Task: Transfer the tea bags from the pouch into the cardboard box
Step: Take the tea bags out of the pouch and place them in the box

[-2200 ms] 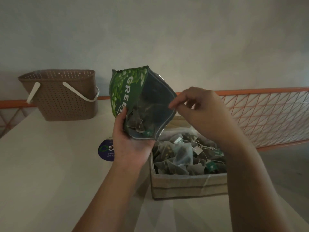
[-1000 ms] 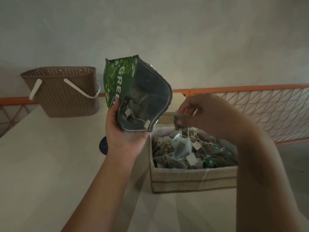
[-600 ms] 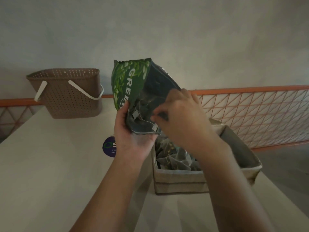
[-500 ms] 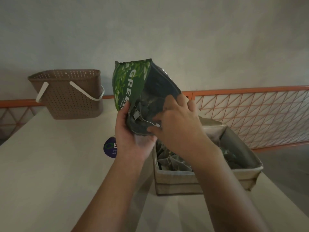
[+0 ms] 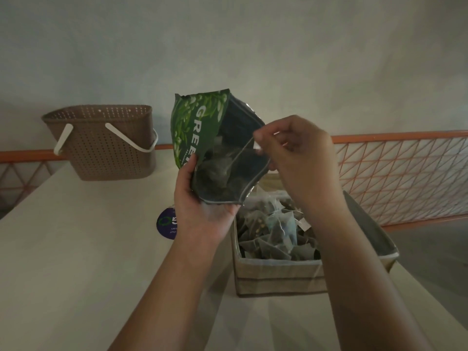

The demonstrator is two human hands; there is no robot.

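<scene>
The pouch (image 5: pixel 200 138) is a glossy dark green bag printed with pale leaves, its mouth gaping toward the camera and showing a dull grey lining with a tea bag (image 5: pixel 215 171) lying inside. It is held in the air above the counter (image 5: pixel 76 249), just left of and above the cardboard box (image 5: pixel 278 274), a pale tan carton heaped with translucent pyramid tea bags (image 5: pixel 273 231). The left hand (image 5: pixel 200 206) grips the pouch from below, thumb curled onto its printed front. The right hand (image 5: pixel 296 158), raised at the pouch mouth, pinches a small paper tag whose string (image 5: pixel 240 153) runs down into the pouch. White letters on the pouch read "GREE", the rest hidden. A round blue sticker (image 5: pixel 166 224) on the counter is too small to read.
</scene>
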